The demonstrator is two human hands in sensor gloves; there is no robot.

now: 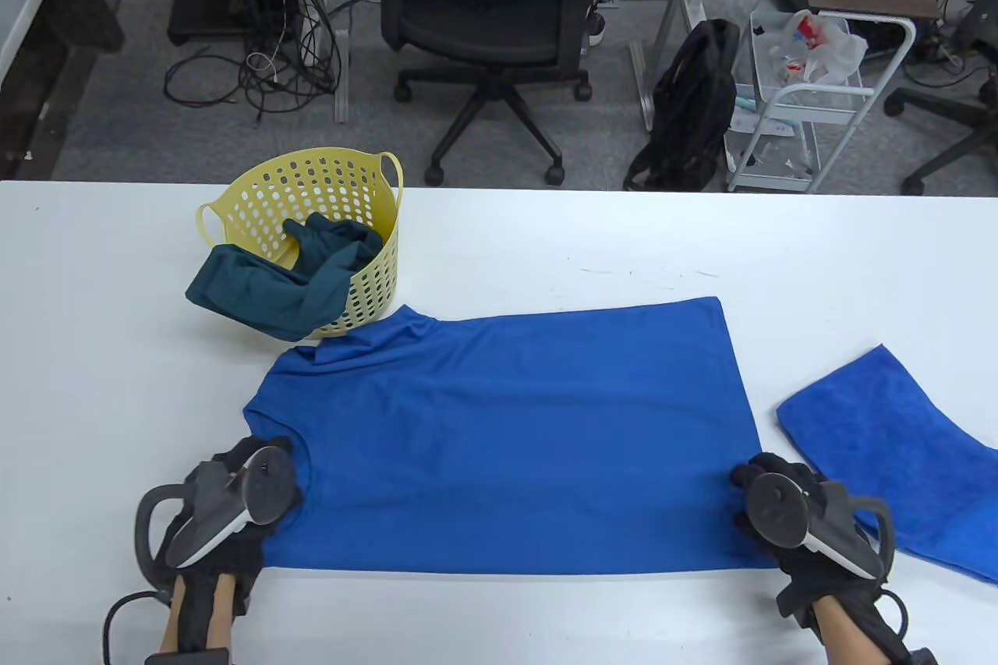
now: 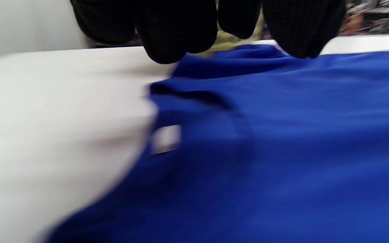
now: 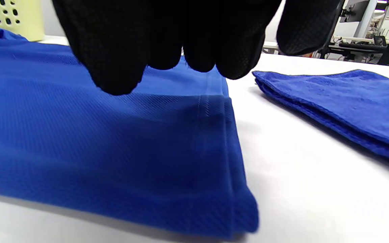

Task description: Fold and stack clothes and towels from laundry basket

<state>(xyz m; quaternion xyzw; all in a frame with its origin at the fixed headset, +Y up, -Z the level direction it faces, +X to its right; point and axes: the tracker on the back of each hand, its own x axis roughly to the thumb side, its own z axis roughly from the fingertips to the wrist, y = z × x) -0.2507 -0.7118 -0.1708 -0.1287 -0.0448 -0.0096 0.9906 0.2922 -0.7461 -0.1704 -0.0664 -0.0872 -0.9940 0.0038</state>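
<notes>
Blue shirt (image 1: pixel 507 439) spread flat btwn left hand (image 1: pixel 234 509) and right hand (image 1: pixel 795 517), fingers curled over its near corners; grip unclear. Beyond left hand: yellow basket (image 1: pixel 374 259) w/ dark teal garment (image 1: pixel 273 283) spilling out.

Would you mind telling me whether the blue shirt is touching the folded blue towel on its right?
Apart. In the right wrist view, a strip of bare white table runs between the blue shirt hem and the folded blue towel; the table view shows the same gap.
</notes>
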